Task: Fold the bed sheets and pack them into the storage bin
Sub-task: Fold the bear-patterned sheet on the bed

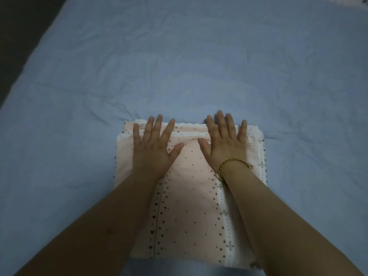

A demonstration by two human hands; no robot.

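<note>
A pink folded bed sheet with small dark dots and a white lacy edge (189,196) lies in a neat block on the wide, wrinkly light blue cloth that covers the bed (179,66), close to the person. The left hand (154,148) and the right hand (225,146) lie flat on its far end, side by side. Their fingers are straight and spread, holding nothing, just pressing down. The right wrist wears a thin gold bracelet (233,165). This looks like the step of flattening the fold. To do it well, I think the hands should push softly and slide from the middle out to the sides, so the air goes out and the bumps go away. The white edges at the far end do not quite line up, so a small tug there would make the block tidier. A flat, even block should be easier to lift without falling open. The storage bin cannot be seen here, so the packing is not yet done.
</note>
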